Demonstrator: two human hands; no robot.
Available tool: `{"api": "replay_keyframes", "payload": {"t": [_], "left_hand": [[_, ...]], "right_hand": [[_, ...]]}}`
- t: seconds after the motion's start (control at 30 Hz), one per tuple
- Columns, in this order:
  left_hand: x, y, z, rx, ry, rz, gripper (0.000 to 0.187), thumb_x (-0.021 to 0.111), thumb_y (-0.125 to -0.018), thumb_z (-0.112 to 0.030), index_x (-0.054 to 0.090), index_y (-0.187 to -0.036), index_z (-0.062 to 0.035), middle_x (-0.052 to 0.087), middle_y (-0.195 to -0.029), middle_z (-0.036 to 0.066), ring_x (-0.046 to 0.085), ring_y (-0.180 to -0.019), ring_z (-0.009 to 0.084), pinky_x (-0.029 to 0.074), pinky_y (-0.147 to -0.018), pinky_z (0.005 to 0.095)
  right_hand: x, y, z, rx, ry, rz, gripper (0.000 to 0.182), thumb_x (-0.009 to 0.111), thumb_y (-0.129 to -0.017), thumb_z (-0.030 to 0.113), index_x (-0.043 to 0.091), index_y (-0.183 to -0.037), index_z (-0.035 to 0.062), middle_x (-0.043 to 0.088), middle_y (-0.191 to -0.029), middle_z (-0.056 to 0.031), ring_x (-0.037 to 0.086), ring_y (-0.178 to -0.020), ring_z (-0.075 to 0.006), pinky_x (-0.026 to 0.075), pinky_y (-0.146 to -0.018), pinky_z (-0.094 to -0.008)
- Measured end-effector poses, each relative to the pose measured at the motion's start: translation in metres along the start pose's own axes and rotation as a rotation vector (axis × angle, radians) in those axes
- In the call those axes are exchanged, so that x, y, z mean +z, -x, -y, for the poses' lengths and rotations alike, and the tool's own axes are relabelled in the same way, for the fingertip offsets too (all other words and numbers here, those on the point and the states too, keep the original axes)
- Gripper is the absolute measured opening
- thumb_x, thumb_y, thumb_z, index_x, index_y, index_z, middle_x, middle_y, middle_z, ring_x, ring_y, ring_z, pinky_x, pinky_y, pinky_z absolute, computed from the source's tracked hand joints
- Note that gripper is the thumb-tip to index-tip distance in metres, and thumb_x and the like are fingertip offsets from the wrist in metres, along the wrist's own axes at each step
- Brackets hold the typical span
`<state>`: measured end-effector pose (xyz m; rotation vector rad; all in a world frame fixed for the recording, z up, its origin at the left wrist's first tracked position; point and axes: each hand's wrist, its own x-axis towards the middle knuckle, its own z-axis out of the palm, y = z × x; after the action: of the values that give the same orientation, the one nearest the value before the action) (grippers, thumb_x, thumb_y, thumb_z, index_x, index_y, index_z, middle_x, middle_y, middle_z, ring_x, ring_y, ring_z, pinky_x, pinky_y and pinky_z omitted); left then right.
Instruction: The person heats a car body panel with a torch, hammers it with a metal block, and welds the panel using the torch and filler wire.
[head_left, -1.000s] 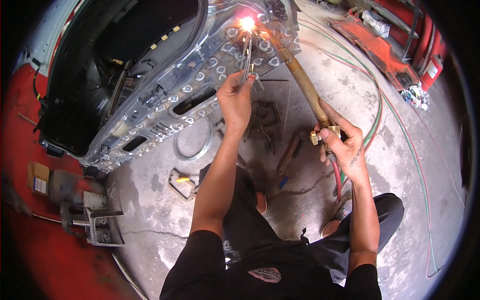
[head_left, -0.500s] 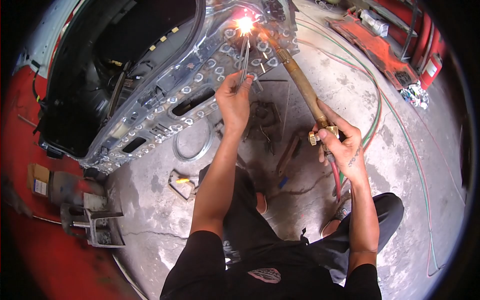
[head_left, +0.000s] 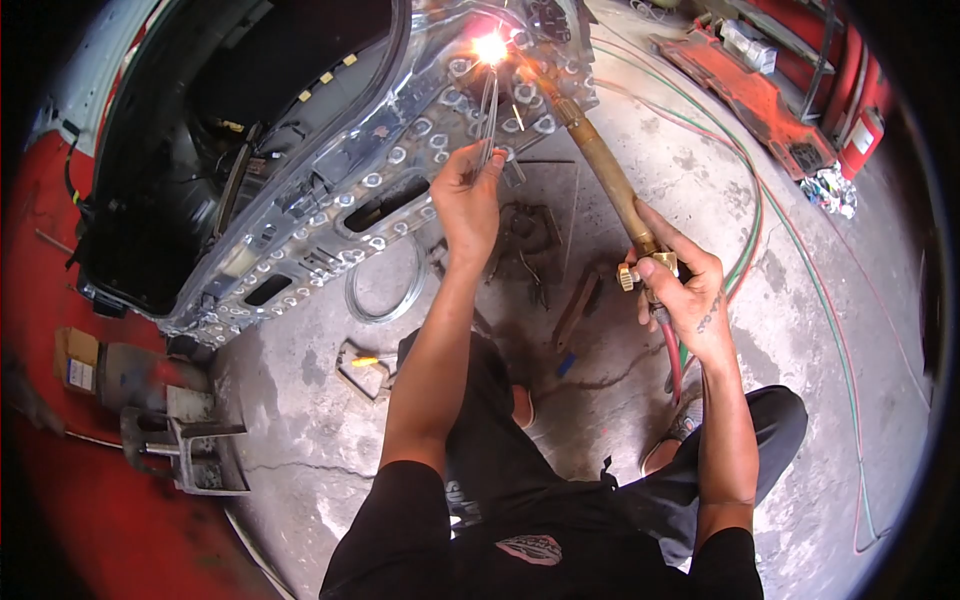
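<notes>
My left hand (head_left: 468, 205) is closed around a few thin strands of filler wire (head_left: 487, 112), which point up toward a bright glow. In my right hand (head_left: 685, 280) is a brass gas welding torch (head_left: 605, 165), gripped at its valve end with the thumb beside the brass knob. The torch reaches up and left, and its tip is lost in the glare. The glow sits on a bare metal car body panel (head_left: 400, 155) dotted with round weld marks and pierced by oval slots. Small sparks fly below the glow.
Red and green hoses (head_left: 752, 200) run over the concrete floor at right. A wire coil (head_left: 385, 285) and a hacksaw-like frame (head_left: 362, 368) lie at left of my knees. A metal stand (head_left: 195, 440) is at lower left, a fire extinguisher (head_left: 862, 142) at upper right.
Both hands stay almost in place. The glow has grown slightly brighter and whiter, and the sparks below it have shifted.
</notes>
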<state>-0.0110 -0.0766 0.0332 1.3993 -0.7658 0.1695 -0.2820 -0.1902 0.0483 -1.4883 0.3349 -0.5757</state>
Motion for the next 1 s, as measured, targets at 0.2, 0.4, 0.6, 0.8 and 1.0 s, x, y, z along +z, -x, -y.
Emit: {"api": "replay_keyframes", "payload": {"t": [0.2,0.4,0.6,0.8,1.0], "left_hand": [[0.0,-0.0006,0.0004,-0.014,0.02,0.009,0.016,0.073,-0.097,0.005,0.073,-0.113,0.0066,0.078,-0.101,0.007,0.067,-0.093,0.0087,0.053,-0.086,0.025],[0.0026,-0.0011,-0.0009,-0.001,0.017,0.003,0.015,0.073,-0.098,0.004,0.073,-0.113,0.0062,0.077,-0.1,0.006,0.067,-0.092,0.0083,0.053,-0.086,0.0248],[0.0032,-0.0031,0.0013,-0.026,0.014,0.006,0.015,0.074,-0.097,0.003,0.074,-0.112,0.0057,0.077,-0.098,0.004,0.064,-0.089,0.0067,0.051,-0.081,0.0236],[0.0033,-0.0021,0.0002,-0.027,-0.015,0.001,0.015,0.075,-0.097,0.002,0.074,-0.112,0.0052,0.076,-0.097,0.003,0.063,-0.088,0.0062,0.051,-0.08,0.023],[0.0034,-0.0026,0.0037,-0.003,0.014,0.003,0.016,0.074,-0.097,0.003,0.074,-0.112,0.0053,0.076,-0.098,0.003,0.063,-0.088,0.006,0.051,-0.08,0.0231]], "right_hand": [[-0.0008,-0.0008,-0.0024,-0.019,-0.004,0.002,0.057,0.071,-0.1,0.014,0.057,-0.155,0.0093,0.071,-0.099,-0.007,0.064,-0.059,-0.0113,0.051,-0.052,-0.0263],[-0.0007,-0.001,-0.0022,-0.013,-0.003,-0.003,0.057,0.071,-0.1,0.014,0.057,-0.155,0.0091,0.071,-0.098,-0.0064,0.064,-0.059,-0.0113,0.051,-0.051,-0.0264],[-0.0005,-0.0012,-0.0026,-0.018,-0.009,-0.009,0.057,0.071,-0.1,0.014,0.057,-0.155,0.0083,0.07,-0.097,-0.006,0.064,-0.059,-0.0113,0.051,-0.05,-0.0264],[0.0002,-0.0009,-0.0004,-0.01,-0.003,-0.006,0.057,0.071,-0.1,0.014,0.057,-0.155,0.0082,0.07,-0.096,-0.0064,0.064,-0.059,-0.0113,0.051,-0.051,-0.0264],[-0.0004,-0.0013,-0.0008,-0.012,-0.003,-0.006,0.057,0.071,-0.1,0.013,0.057,-0.155,0.0082,0.071,-0.098,-0.0075,0.065,-0.059,-0.0113,0.051,-0.051,-0.0263]]}}
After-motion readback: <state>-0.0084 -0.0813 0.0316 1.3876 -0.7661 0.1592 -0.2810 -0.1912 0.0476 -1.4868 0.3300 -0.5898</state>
